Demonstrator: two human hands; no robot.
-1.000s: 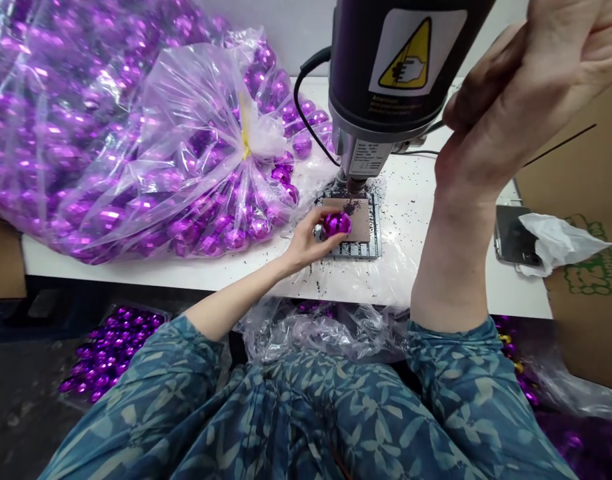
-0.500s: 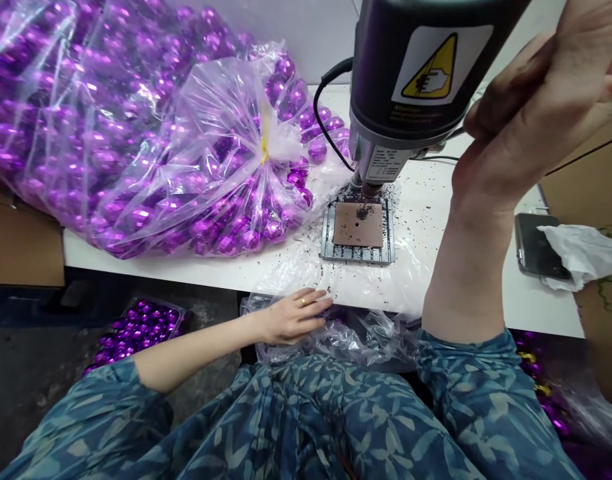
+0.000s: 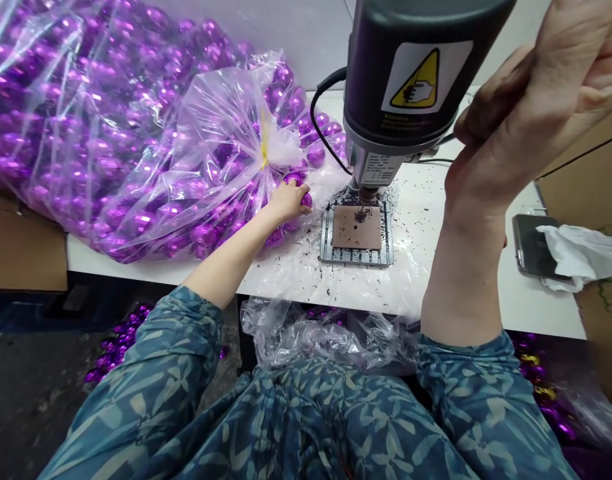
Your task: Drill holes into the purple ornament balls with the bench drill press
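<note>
Now the left hand has moved up to purple balls (grip unclear, as with the right hand).

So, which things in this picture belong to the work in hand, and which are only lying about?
Seemingly in use:
shiny purple faceted balls, at the left hand
black-and-silver drill-like machine, beside the raised right hand
brown square plate, on the slotted grey metal base

Apparently just lying about:
flat black phone
crumpled white tissue
brown cardboard box at left
</note>
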